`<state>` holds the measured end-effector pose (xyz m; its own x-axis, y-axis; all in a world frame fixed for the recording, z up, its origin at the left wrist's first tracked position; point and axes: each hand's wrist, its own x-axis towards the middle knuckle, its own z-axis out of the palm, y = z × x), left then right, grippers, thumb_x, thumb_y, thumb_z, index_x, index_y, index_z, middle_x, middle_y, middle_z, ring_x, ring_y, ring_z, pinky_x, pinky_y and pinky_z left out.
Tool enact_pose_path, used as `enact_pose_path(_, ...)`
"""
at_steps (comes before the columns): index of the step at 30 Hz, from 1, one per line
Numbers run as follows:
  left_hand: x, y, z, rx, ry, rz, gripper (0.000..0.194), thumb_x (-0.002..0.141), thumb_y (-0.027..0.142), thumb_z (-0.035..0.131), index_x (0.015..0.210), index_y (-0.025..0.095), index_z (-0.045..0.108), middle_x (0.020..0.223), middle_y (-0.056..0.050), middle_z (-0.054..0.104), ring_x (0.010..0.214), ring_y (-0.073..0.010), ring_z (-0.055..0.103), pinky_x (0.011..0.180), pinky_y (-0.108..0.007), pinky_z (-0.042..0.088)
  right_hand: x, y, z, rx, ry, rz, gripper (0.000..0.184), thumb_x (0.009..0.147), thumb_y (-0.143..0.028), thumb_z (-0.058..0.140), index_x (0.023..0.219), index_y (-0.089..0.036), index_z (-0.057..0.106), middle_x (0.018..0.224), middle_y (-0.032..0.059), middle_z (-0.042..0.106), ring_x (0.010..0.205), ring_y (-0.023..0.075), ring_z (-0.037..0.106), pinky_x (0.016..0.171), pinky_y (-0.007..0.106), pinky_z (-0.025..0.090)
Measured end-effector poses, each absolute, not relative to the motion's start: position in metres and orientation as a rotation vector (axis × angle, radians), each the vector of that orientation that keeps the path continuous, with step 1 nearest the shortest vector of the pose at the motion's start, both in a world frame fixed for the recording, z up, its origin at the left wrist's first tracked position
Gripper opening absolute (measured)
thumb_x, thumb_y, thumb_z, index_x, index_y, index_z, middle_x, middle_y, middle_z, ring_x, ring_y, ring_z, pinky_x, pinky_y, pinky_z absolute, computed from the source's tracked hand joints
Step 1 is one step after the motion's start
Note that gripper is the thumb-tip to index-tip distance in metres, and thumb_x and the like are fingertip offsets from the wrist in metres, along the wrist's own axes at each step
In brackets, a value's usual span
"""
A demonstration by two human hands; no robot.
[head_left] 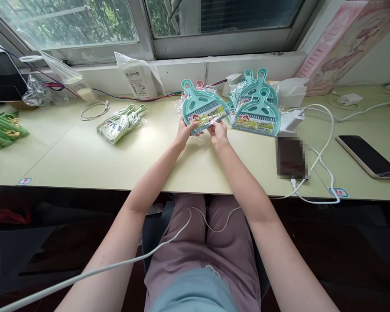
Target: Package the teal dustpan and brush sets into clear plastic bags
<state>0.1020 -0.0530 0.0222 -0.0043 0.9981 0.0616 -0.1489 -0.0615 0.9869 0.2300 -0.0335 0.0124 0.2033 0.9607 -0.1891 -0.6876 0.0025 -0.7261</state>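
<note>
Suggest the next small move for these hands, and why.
Perhaps ease the held pack rightward, toward the teal packs: left hand and right hand both hold its lower part, and those similar packs lie just beside it.

Daylight from the window (146, 30) behind the table (68, 160) leaves a soft sheen on its top; beneath the table is dim. Plastic wrappers (208, 118) glint over it, and pixelation (291, 157) blurs one dark object on it.

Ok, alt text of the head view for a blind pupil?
The left hand and right hand hold a wrapped turquoise dustpan-and-brush set over a yellow desk. Matching sets lie right of it, a wrapped green bundle left.
</note>
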Motion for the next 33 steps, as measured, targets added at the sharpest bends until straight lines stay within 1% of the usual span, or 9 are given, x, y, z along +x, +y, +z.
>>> enact_pose_path(5,0.102,-0.051,0.019,1.135,1.072,1.333,0.052,0.073,0.023,0.071,0.118,0.02,0.045,0.109,-0.007,0.07,0.074,-0.0195,0.072,0.061,-0.03,0.06,0.229,-0.034,0.012,-0.833,-0.403,1.357,0.024,0.083,-0.004,0.058,0.101,-0.017,0.065,0.079,-0.0015,0.071,0.08,0.0107,0.071,0.084,0.026,0.062)
enact_pose_path(9,0.099,-0.05,0.021,1.15,1.031,1.343,0.058,0.067,0.022,0.073,0.118,0.018,0.047,0.107,-0.009,0.071,0.077,-0.0215,0.072,0.061,-0.033,0.061,0.226,-0.033,0.013,-0.834,-0.374,1.361,0.022,0.082,-0.002,0.059,0.097,-0.017,0.065,0.078,-0.0025,0.07,0.075,0.0091,0.07,0.081,0.023,0.061)
enact_pose_path(13,0.096,-0.051,0.024,1.187,0.991,1.315,0.064,0.063,0.025,0.076,0.118,0.019,0.045,0.105,-0.009,0.07,0.069,-0.0195,0.071,0.056,-0.032,0.06,0.225,-0.037,0.018,-0.828,-0.317,1.39,0.02,0.082,-0.001,0.057,0.092,-0.017,0.064,0.074,-0.0034,0.07,0.07,0.0077,0.069,0.081,0.022,0.06)
enact_pose_path(16,0.094,-0.052,0.025,1.211,0.976,1.32,0.063,0.062,0.026,0.076,0.116,0.019,0.043,0.107,-0.009,0.069,0.065,-0.0183,0.071,0.053,-0.031,0.059,0.225,-0.039,0.02,-0.831,-0.272,1.423,0.018,0.082,0.0,0.056,0.087,-0.016,0.063,0.071,-0.0033,0.069,0.069,0.0081,0.068,0.08,0.022,0.061)
enact_pose_path(21,0.091,-0.053,0.026,1.264,0.978,1.278,0.065,0.062,0.026,0.076,0.115,0.019,0.039,0.107,-0.009,0.068,0.059,-0.0188,0.07,0.049,-0.031,0.057,0.226,-0.042,0.022,-0.869,-0.196,1.466,0.016,0.085,-0.001,0.054,0.079,-0.015,0.06,0.068,-0.0015,0.068,0.064,0.008,0.067,0.067,0.017,0.059)
enact_pose_path(24,0.089,-0.052,0.027,1.28,0.996,1.26,0.067,0.062,0.027,0.075,0.117,0.02,0.037,0.106,-0.009,0.068,0.056,-0.0194,0.07,0.047,-0.031,0.056,0.225,-0.043,0.024,-0.87,-0.172,1.483,0.018,0.087,-0.001,0.051,0.079,-0.014,0.06,0.067,-0.0013,0.067,0.062,0.0075,0.066,0.064,0.017,0.058)
enact_pose_path(27,0.087,-0.051,0.028,1.293,1.002,1.247,0.069,0.062,0.028,0.075,0.118,0.02,0.035,0.108,-0.009,0.067,0.057,-0.0197,0.07,0.045,-0.029,0.055,0.226,-0.045,0.027,-0.869,-0.143,1.488,0.015,0.093,-0.012,0.049,0.084,-0.016,0.061,0.07,-0.0008,0.069,0.063,0.009,0.067,0.063,0.019,0.058)
enact_pose_path(30,0.088,-0.051,0.027,1.328,0.992,1.234,0.069,0.062,0.029,0.076,0.117,0.02,0.035,0.108,-0.01,0.067,0.057,-0.0203,0.07,0.043,-0.028,0.053,0.228,-0.044,0.027,-0.884,-0.108,1.488,0.017,0.097,-0.024,0.048,0.091,-0.017,0.062,0.072,-0.0003,0.07,0.065,0.0111,0.068,0.064,0.022,0.059)
enact_pose_path(33,0.089,-0.051,0.027,1.353,0.99,1.222,0.069,0.063,0.031,0.076,0.117,0.02,0.034,0.106,-0.01,0.067,0.054,-0.021,0.07,0.042,-0.028,0.052,0.231,-0.044,0.025,-0.898,-0.092,1.475,0.018,0.097,-0.029,0.048,0.097,-0.017,0.063,0.075,0.0004,0.07,0.068,0.0121,0.069,0.068,0.024,0.06)
